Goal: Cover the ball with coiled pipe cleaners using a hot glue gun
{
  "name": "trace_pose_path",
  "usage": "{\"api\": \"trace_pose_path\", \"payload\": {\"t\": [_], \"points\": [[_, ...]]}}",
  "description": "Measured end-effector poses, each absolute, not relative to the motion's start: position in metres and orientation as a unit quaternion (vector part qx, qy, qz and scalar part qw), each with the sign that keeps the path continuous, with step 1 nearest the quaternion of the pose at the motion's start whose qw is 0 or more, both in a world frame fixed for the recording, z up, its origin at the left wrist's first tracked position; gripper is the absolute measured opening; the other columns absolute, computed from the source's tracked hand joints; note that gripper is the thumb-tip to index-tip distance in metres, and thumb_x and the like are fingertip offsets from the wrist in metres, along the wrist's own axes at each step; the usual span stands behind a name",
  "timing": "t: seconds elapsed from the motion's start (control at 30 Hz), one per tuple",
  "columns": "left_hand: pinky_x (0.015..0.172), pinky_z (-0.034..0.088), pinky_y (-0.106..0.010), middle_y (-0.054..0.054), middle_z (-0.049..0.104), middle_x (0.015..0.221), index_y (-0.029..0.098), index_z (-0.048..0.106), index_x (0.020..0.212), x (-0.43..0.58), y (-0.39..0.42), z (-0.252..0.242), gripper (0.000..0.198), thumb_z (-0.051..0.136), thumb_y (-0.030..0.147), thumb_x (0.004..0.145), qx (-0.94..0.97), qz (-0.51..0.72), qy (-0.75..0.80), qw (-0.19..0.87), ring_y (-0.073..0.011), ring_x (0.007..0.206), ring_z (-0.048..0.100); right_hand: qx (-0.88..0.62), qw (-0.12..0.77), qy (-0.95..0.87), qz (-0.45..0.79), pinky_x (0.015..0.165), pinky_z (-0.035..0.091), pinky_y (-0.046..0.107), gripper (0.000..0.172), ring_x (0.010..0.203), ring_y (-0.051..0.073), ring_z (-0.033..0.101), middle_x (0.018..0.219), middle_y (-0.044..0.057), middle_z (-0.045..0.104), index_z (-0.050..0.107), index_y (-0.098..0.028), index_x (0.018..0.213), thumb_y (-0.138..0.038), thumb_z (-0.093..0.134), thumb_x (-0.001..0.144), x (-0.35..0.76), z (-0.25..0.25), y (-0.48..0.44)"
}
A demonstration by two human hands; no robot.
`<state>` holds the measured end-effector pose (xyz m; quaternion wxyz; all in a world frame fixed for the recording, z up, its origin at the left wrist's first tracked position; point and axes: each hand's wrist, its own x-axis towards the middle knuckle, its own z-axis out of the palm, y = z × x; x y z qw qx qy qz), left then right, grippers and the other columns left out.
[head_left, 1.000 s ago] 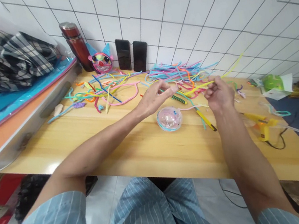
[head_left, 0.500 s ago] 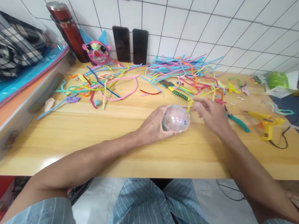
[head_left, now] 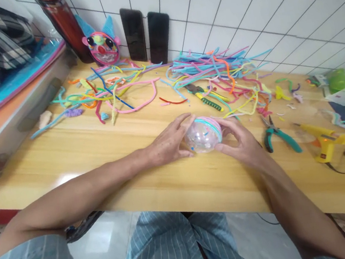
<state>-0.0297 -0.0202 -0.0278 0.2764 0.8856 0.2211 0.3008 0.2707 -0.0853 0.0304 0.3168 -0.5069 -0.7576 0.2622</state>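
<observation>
A clear round ball [head_left: 203, 135] with a blue and pink band round it is between my two hands, over the front part of the wooden table. My left hand [head_left: 169, 143] grips its left side, thumb below and fingers above. On the right side my right hand [head_left: 240, 138] holds it with thumb and fingers curved round the edge. Small coloured bits show in or on the clear shell. Behind the ball lie green-yellow pliers [head_left: 205, 98] and a large pile of coloured pipe cleaners [head_left: 212, 69].
Teal pliers [head_left: 279, 135] and a yellow glue gun [head_left: 325, 141] with a cord lie at right. Along the wall stand two phones [head_left: 134, 34], a decorated face ball [head_left: 104, 49] and a red flask [head_left: 63, 29]. A plastic box [head_left: 25, 121] borders the left side.
My right hand has let go of a yellow pipe cleaner piece and now grips the ball. The ball has turned, showing its blue and pink band. The view has shifted slightly.
</observation>
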Motion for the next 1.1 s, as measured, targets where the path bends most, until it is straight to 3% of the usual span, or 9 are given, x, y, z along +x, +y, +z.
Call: {"api": "trace_pose_path", "payload": {"t": [0.1,0.27,0.37,0.43,0.57,0.7,0.8,0.97,1.1], "points": [[0.142,0.038,-0.077,-0.029,0.031,0.187,0.029,0.009,0.186,-0.033,-0.016,-0.029,0.155,0.105,0.068,0.071,0.871,0.306,0.207,0.325,-0.0518,0.178,0.033,-0.481,0.344,-0.786,0.183,0.102,0.065,0.056,0.077,0.119,0.035,0.073,0.146,0.015,0.072,0.068,-0.034,0.158,-0.065,0.090,0.091,0.260,0.022,-0.090],[0.142,0.042,-0.069,-0.023,0.048,0.178,0.029,0.037,0.177,-0.034,-0.022,-0.023,0.115,0.097,0.064,0.085,0.818,0.356,0.209,0.400,-0.0449,0.169,0.049,-0.449,0.389,-0.792,0.142,0.108,0.065,0.059,0.090,0.129,0.039,0.071,0.143,0.017,0.071,0.065,-0.030,0.160,-0.077,0.089,0.087,0.252,0.010,-0.094],[0.137,0.050,-0.061,-0.019,0.054,0.171,0.031,0.039,0.172,-0.033,-0.023,-0.020,0.100,0.091,0.057,0.092,0.782,0.384,0.202,0.448,-0.0383,0.162,0.059,-0.458,0.396,-0.764,0.223,0.115,0.064,0.060,0.107,0.143,0.041,0.068,0.163,0.021,0.061,0.052,-0.029,0.170,-0.085,0.085,0.085,0.252,0.004,-0.091],[0.137,0.050,-0.059,-0.018,0.051,0.173,0.033,0.035,0.172,-0.033,-0.022,-0.019,0.101,0.092,0.054,0.091,0.785,0.393,0.192,0.439,-0.0367,0.164,0.057,-0.451,0.377,-0.752,0.297,0.122,0.060,0.062,0.112,0.152,0.042,0.064,0.172,0.021,0.056,0.044,-0.029,0.175,-0.086,0.083,0.086,0.250,-0.001,-0.088],[0.140,0.044,-0.065,-0.022,0.041,0.180,0.034,0.031,0.173,-0.035,-0.022,-0.018,0.109,0.093,0.061,0.088,0.833,0.376,0.164,0.371,-0.0411,0.172,0.045,-0.448,0.363,-0.749,0.326,0.126,0.057,0.066,0.105,0.154,0.042,0.064,0.169,0.019,0.062,0.046,-0.030,0.173,-0.071,0.090,0.087,0.243,-0.010,-0.082],[0.138,0.048,-0.065,-0.021,0.047,0.175,0.031,0.033,0.174,-0.037,-0.024,-0.015,0.103,0.083,0.072,0.095,0.835,0.353,0.207,0.368,-0.0402,0.166,0.053,-0.445,0.369,-0.781,0.237,0.126,0.057,0.066,0.098,0.153,0.041,0.064,0.167,0.020,0.064,0.048,-0.029,0.171,-0.053,0.094,0.088,0.240,-0.012,-0.079],[0.136,0.049,-0.065,-0.021,0.054,0.169,0.029,0.041,0.168,-0.035,-0.024,-0.014,0.092,0.083,0.068,0.097,0.833,0.375,0.235,0.331,-0.0393,0.161,0.058,-0.433,0.358,-0.802,0.203,0.129,0.054,0.068,0.098,0.157,0.042,0.060,0.169,0.018,0.062,0.046,-0.032,0.174,-0.056,0.092,0.090,0.241,-0.012,-0.078],[0.136,0.043,-0.071,-0.021,0.057,0.167,0.030,0.043,0.165,-0.031,-0.024,-0.017,0.088,0.090,0.057,0.095,0.843,0.436,0.226,0.219,-0.0414,0.167,0.049,-0.422,0.368,-0.802,0.208,0.125,0.057,0.068,0.102,0.155,0.043,0.061,0.171,0.019,0.060,0.046,-0.031,0.175,-0.071,0.087,0.091,0.244,-0.011,-0.077],[0.132,0.047,-0.072,-0.023,0.055,0.166,0.032,0.041,0.163,-0.030,-0.027,-0.016,0.096,0.087,0.075,0.090,0.854,0.428,0.209,0.211,-0.0427,0.166,0.050,-0.446,0.357,-0.793,0.212,0.121,0.061,0.066,0.087,0.150,0.041,0.066,0.165,0.017,0.067,0.053,-0.032,0.171,-0.066,0.083,0.097,0.243,-0.010,-0.079]]}}
